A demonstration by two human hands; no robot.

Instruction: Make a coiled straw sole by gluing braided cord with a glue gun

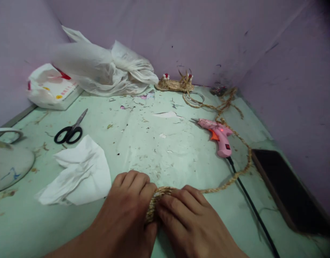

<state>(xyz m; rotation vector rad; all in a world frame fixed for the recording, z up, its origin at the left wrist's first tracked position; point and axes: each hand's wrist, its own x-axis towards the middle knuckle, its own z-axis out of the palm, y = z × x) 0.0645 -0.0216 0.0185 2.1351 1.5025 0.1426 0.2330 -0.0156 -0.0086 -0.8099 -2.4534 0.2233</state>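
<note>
A coiled piece of braided straw rope point(153, 206) is held low at the front of the table, mostly covered by my fingers. My left hand point(127, 204) is closed round its left side, thumb underneath. Over its right side bend the fingers of my right hand point(187, 215), pressing on the rows of rope. From under the right hand a loose length of the rope point(242, 172) curves out to the right and runs back past a pink glue gun point(220, 136). The glue gun lies on its side with a red light lit.
Black-handled scissors point(70, 132) and a crumpled white tissue point(84, 172) lie left. A phone point(288, 190) and the glue gun's black cord point(253, 208) are right. Behind stand a plastic bag point(108, 68), a tissue pack point(57, 89) and a decorated straw piece point(174, 85) near a ring point(194, 99).
</note>
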